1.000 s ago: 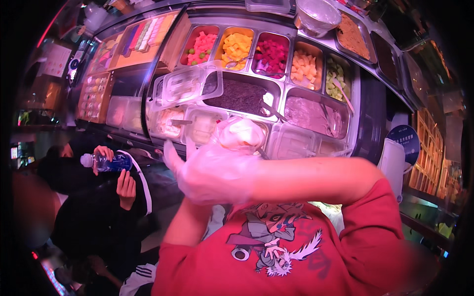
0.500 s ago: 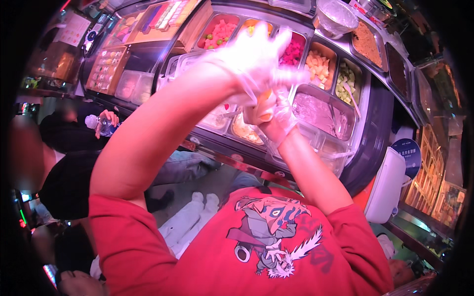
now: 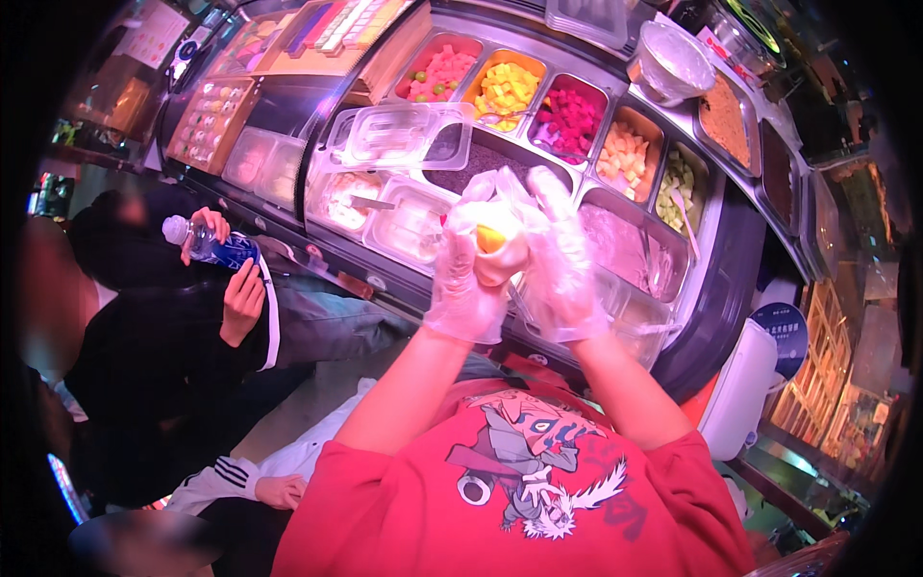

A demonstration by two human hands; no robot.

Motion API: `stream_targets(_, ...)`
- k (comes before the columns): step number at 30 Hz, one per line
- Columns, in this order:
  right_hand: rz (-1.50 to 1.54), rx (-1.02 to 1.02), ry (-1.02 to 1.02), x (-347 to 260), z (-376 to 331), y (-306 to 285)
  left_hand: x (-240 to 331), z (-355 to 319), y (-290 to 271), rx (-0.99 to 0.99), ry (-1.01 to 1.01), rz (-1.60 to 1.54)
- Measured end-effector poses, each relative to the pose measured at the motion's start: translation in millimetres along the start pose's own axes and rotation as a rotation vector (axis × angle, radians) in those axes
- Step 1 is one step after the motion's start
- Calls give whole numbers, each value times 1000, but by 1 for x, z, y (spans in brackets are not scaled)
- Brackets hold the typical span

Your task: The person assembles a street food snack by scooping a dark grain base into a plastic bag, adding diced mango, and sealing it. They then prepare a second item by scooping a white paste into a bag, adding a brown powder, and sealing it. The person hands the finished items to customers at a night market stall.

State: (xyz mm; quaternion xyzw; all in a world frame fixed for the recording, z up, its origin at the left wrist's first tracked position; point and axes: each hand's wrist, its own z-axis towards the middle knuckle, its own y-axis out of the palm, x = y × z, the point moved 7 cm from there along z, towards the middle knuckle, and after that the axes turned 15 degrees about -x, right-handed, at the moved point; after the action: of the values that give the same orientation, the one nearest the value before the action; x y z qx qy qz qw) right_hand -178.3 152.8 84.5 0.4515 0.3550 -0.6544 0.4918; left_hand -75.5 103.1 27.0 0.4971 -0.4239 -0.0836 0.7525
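Head view, looking down on a person in a red printed T-shirt [image 3: 577, 462]: both hands wear clear plastic gloves and meet in front of the body. Between them sits a soft, white wrapped piece [image 3: 496, 265] with a bit of yellow filling [image 3: 490, 238] showing on the side toward the camera. The piece lies directly to the right of the left hand's [image 3: 469, 274] palm and directly to the left of the right hand [image 3: 565, 274], so neither has to reach. It looks roundish, with no clear long axis. The left grip is curled around it, thumb along the near side. The right hand rests against its other side, fingers mostly straight; whether it also bears down cannot be told.

The hands are above the near edge of a dark table [image 3: 361, 269] set with metal trays. Beyond them are pink cubes [image 3: 444, 72], yellow cubes [image 3: 508, 88], magenta cubes [image 3: 569, 117], pale orange cubes [image 3: 627, 154] and green cubes [image 3: 676, 192]; to the right, a lilac paste [image 3: 615, 231]. Clear plastic containers [image 3: 389, 135] stand left of the hands. Farther left, a person in dark clothing [image 3: 163, 356] holds a clear bottle with a blue label [image 3: 231, 252].
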Motion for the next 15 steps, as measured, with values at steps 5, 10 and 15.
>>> stream_targets(5,-275,-270,14,-12,34,-7,22,0,5,4,-130,113)
stream_targets(10,-473,-706,398,15,43,18,14,3,-16,-13,-475,150)
stream_targets(15,63,-484,607,34,37,28,12,-1,-42,178,-495,282)
